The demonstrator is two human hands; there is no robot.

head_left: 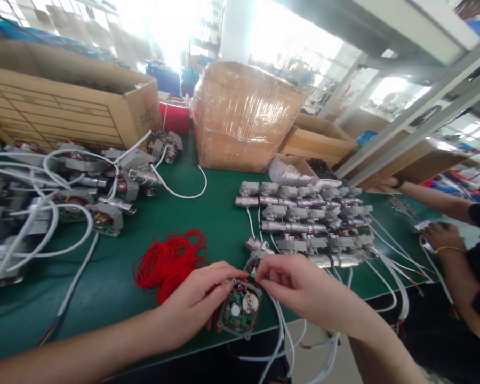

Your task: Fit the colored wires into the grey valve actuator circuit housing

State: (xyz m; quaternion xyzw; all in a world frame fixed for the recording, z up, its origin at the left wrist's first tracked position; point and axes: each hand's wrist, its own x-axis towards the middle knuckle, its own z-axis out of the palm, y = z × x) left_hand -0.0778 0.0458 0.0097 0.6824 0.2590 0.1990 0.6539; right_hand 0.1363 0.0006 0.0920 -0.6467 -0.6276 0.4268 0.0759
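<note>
An open grey housing [240, 309] with a green circuit board, a round white part and coloured wires lies at the front table edge. A thin reddish line runs along its rim. My left hand [202, 293] grips the housing from the left, its fingertips on the upper rim. At the upper right corner, my right hand [290, 280] has thumb and forefinger pinched together; what is between them is too small to make out. Beside my left hand lies a tangled bundle of red cord [172, 261]. Just behind my hands is another metal-and-grey valve unit [256, 245].
Rows of valve units [304, 213] with white cables stand to the right; more units [108, 218] and looped cables pile up at left. Cardboard boxes [240, 117] line the back. A co-worker's hands [444, 237] are at the far right, near a metal shelf frame [400, 117].
</note>
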